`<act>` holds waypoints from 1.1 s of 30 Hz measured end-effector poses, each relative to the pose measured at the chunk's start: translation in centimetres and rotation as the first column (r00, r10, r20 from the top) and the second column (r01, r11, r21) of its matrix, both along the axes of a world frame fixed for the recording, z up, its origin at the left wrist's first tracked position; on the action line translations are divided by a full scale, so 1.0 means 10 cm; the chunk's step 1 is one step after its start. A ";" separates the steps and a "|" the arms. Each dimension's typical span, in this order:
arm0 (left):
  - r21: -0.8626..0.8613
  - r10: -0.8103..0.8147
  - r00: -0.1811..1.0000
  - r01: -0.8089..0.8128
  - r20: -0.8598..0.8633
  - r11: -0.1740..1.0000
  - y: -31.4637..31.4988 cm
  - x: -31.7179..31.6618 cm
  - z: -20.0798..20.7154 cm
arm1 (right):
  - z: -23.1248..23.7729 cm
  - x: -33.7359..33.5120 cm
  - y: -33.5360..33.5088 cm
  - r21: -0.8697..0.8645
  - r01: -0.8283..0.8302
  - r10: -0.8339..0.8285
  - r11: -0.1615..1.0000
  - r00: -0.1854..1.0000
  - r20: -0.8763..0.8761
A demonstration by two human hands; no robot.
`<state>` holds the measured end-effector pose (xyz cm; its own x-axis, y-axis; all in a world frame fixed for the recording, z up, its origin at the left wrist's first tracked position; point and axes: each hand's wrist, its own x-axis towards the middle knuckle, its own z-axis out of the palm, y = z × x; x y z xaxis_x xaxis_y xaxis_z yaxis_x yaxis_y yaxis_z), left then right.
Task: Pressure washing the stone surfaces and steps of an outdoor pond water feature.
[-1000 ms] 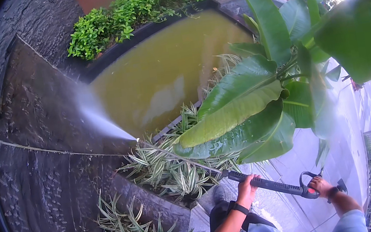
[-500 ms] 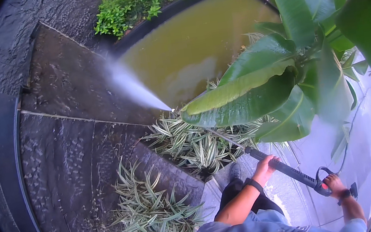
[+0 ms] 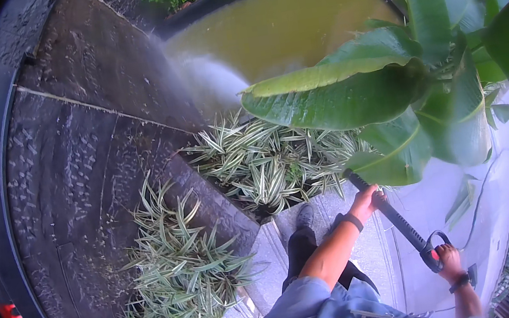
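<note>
Long black ribbed spray gun [image 3: 400, 221] slants through lower right of frame; left hand [image 3: 366, 201] wrapped around upper part, right hand [image 3: 449, 260] lower, gripping rear end beside black loop guard [image 3: 446, 235]

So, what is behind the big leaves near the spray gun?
Past the edges of the leaves, the pond, striped plants and white spray show. The front of the spray gun is covered.

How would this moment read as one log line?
Left hand: grips pressure-washer lance; Right hand: grips rear handle; Spray: left end of pond; Broad leaf: hides lance's front
</note>
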<state>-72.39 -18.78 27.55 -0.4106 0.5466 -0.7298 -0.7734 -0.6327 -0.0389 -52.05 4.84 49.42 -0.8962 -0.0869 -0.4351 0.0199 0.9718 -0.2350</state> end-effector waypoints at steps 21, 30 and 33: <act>-0.046 0.116 0.993 -0.116 -0.005 0.992 0.04 -0.10 -0.67 | -0.42 -0.22 -0.15 0.077 -0.048 0.051 0.996 0.998 -0.040; 0.048 -0.013 1.000 0.012 0.023 0.999 0.38 -0.02 -0.42 | -0.23 0.13 -0.01 0.102 0.098 -0.101 0.990 0.995 0.026; 0.001 0.001 0.999 -0.001 0.042 1.000 0.30 0.13 -0.44 | -0.21 0.15 -0.03 0.086 0.077 -0.080 0.993 0.996 0.034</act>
